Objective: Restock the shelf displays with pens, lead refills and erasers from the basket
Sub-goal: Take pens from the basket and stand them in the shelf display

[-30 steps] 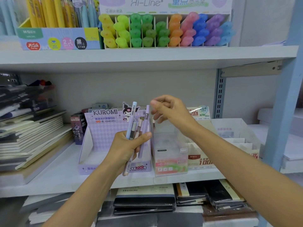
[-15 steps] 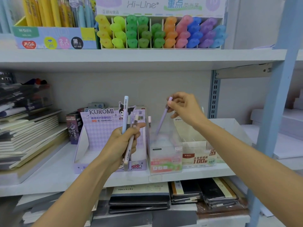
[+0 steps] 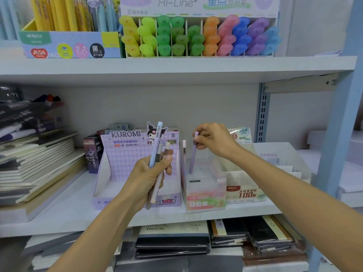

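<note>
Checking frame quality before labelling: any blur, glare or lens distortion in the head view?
Head view: light soft and even, no hard shadows or strong glare; wide-angle bend tilts the blue upright at the right edge; Kuromi box lettering legible; clear box label smeared; purple pen in the right hand slightly soft; notebooks at the left edge blurred.

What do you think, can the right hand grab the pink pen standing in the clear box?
Probably yes. The pink pen stands in the open-topped clear box just beside the right hand, with nothing between them. But that hand pinches a purple pen, so it must let go first.
</note>
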Demonstrator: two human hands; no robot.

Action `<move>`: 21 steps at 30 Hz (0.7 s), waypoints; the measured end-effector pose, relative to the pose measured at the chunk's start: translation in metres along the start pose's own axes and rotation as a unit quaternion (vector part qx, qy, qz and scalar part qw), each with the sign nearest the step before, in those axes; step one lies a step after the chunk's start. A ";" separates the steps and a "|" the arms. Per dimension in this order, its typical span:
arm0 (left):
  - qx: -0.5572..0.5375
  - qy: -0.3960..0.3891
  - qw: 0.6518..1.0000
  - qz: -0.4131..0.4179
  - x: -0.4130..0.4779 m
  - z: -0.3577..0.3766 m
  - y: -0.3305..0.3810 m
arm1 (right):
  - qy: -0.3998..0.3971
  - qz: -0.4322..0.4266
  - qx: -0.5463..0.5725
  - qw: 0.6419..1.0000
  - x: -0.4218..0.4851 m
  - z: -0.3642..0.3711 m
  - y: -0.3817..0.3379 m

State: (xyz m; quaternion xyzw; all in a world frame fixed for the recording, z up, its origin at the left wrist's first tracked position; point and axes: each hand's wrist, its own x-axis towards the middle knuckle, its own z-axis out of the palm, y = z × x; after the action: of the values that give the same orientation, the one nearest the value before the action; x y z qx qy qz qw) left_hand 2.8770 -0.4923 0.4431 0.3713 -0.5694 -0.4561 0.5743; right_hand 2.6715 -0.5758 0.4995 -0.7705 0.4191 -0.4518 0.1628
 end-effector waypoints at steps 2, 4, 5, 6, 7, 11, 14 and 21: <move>-0.005 -0.013 1.000 0.004 0.001 -0.001 -0.001 | 0.002 -0.005 0.006 1.000 0.000 0.003 0.000; -0.005 -0.023 1.000 0.003 0.002 -0.002 -0.003 | 0.011 -0.011 0.016 1.000 -0.001 0.008 0.000; -0.004 -0.025 1.000 0.002 0.002 -0.003 -0.004 | 0.018 -0.016 0.020 1.000 -0.001 0.010 0.000; -0.002 -0.023 1.000 0.003 0.002 -0.003 -0.005 | 0.027 -0.022 0.021 0.999 -0.001 0.010 0.001; 0.001 -0.019 1.000 0.005 0.002 -0.004 -0.005 | 0.037 -0.029 0.018 0.999 0.000 0.010 0.001; -0.001 -0.005 1.000 0.018 0.002 -0.006 -0.006 | 0.066 -0.033 -0.032 0.997 0.002 0.013 0.003; -0.008 0.006 1.000 0.027 0.001 -0.004 -0.004 | 0.056 -0.036 -0.117 0.991 0.002 0.018 0.003; -0.002 0.037 0.999 0.023 -0.003 0.001 -0.001 | 0.056 -0.029 0.026 0.998 -0.010 0.007 -0.018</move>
State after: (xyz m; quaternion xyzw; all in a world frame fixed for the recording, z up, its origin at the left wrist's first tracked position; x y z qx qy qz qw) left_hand 2.8757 -0.4894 0.4408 0.3731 -0.5554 -0.4301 0.6061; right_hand 2.6842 -0.5576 0.5012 -0.7515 0.3931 -0.5095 0.1453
